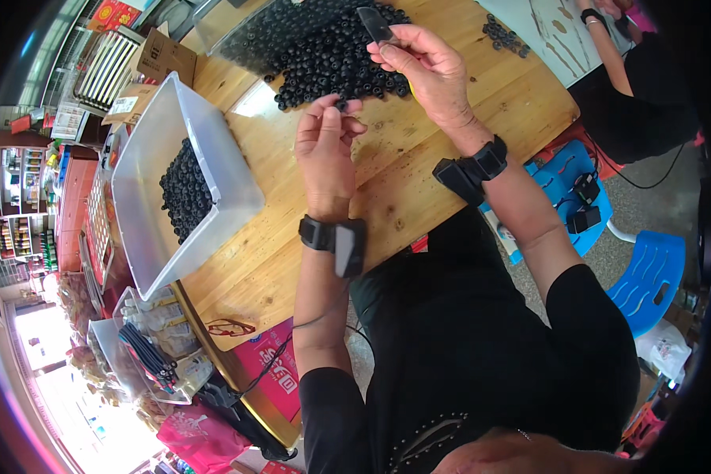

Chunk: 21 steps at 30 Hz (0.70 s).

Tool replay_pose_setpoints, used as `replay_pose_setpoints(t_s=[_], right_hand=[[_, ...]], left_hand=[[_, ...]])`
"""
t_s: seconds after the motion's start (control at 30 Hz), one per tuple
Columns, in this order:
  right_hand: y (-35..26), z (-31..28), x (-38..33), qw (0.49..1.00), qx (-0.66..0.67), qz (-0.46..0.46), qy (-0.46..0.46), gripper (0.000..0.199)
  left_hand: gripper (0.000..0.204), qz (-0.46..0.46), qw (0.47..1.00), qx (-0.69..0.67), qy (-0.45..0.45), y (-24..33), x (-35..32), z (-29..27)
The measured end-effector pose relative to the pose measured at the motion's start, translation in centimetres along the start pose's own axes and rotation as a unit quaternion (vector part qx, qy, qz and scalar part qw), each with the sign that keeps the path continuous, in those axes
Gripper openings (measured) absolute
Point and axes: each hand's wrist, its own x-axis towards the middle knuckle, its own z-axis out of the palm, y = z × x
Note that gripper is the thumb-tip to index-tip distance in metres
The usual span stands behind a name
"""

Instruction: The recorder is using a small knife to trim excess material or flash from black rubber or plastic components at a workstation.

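Nearest me, my left hand [325, 150] hovers over the table [387, 197] just this side of the bead pile [332, 47], thumb and forefinger pinched on one black bead [341, 103]. Right hand [426, 71], at the pile's near edge, grips a small clear sleeve [375, 25] between thumb and fingertips; tub [146, 170] of beads sits left of the pile. Step, as I judge it: loading; next calls for steering bead to sleeve mouth.
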Motion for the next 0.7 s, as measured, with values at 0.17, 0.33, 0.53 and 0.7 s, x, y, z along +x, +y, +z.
replay_pose_setpoints(t_s=[0.17, 0.33, 0.53, 0.7], right_hand=[[-0.4, 2.5, -0.8, 0.997, -0.026, 0.04, -0.06, 0.023], [-0.3, 4.5, -0.1, 0.993, -0.066, -0.007, -0.096, 0.02], [1.2, 5.9, 1.2, 0.987, -0.096, -0.026, -0.123, 0.022], [0.6, 5.4, 0.7, 0.986, -0.076, 0.005, -0.148, 0.024]], left_hand=[[0.025, -0.027, 0.986, -0.162, -0.013, 0.4, -0.1, -1.8], [0.025, -0.055, 0.966, -0.251, -0.007, 1.0, 0.5, -2.7], [0.025, 0.002, 0.985, -0.171, 0.002, 1.6, 0.9, -3.9], [0.024, 0.077, 0.994, -0.072, 0.007, 1.7, 1.0, -3.5]])
